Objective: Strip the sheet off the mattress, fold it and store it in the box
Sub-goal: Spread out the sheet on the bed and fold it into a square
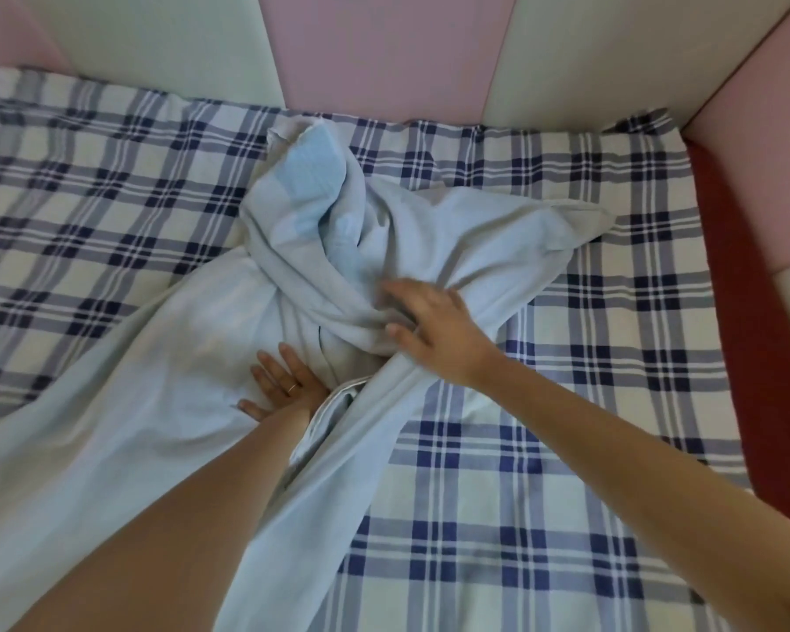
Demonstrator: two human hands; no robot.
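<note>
A pale blue sheet (156, 390) lies bunched and twisted over the middle of the bed, spreading wide toward the near left. Its crumpled top (311, 184) shows a brighter blue patch. My left hand (283, 380) lies flat on the sheet with fingers spread and a ring on one finger. My right hand (429, 330) rests on the gathered folds at the centre, blurred; I cannot tell whether its fingers grip the cloth. No box is in view.
A blue and white plaid cover (543, 426) lies over the mattress under the sheet. Padded pink and cream wall panels (384, 52) close in the far side and the right. A red mattress edge (758, 312) shows at the right.
</note>
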